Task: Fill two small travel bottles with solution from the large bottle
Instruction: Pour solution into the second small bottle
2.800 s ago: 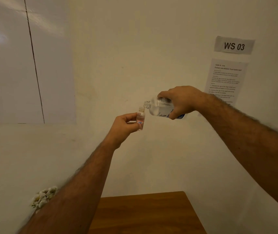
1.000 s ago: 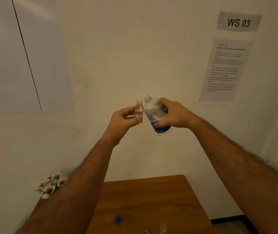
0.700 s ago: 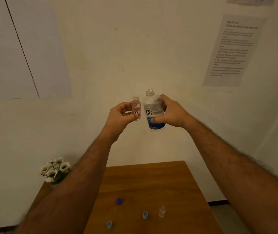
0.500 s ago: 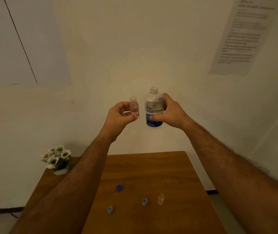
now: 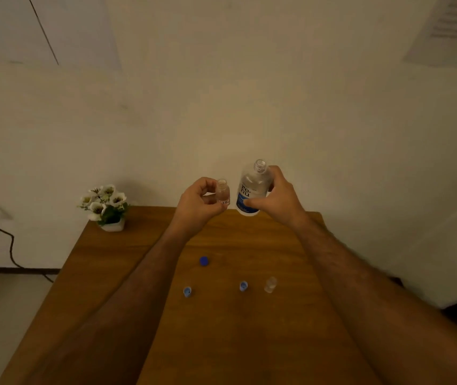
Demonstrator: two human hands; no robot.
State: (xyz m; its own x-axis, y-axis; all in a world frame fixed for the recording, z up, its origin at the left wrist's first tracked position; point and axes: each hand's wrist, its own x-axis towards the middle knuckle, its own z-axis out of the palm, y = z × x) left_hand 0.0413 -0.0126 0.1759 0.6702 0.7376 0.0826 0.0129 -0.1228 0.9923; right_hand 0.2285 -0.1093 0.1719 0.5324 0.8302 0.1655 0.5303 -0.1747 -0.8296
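Your left hand point(image 5: 199, 202) is pinching the small bottle point(image 5: 223, 192) between thumb and fingertips, and your right hand point(image 5: 274, 197) is wrapping its fingers round the large bottle point(image 5: 250, 190); you're holding both upright and uncapped above the table point(image 5: 105, 262). The second small bottle point(image 5: 270, 284) is waiting near the loose caps point(image 5: 243, 286). Tilting either open neck while lowering would likely be spilling solution

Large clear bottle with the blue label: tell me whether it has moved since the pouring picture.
Yes. The large clear bottle was tipped sideways then; it now stands upright, lower, near the wooden table.
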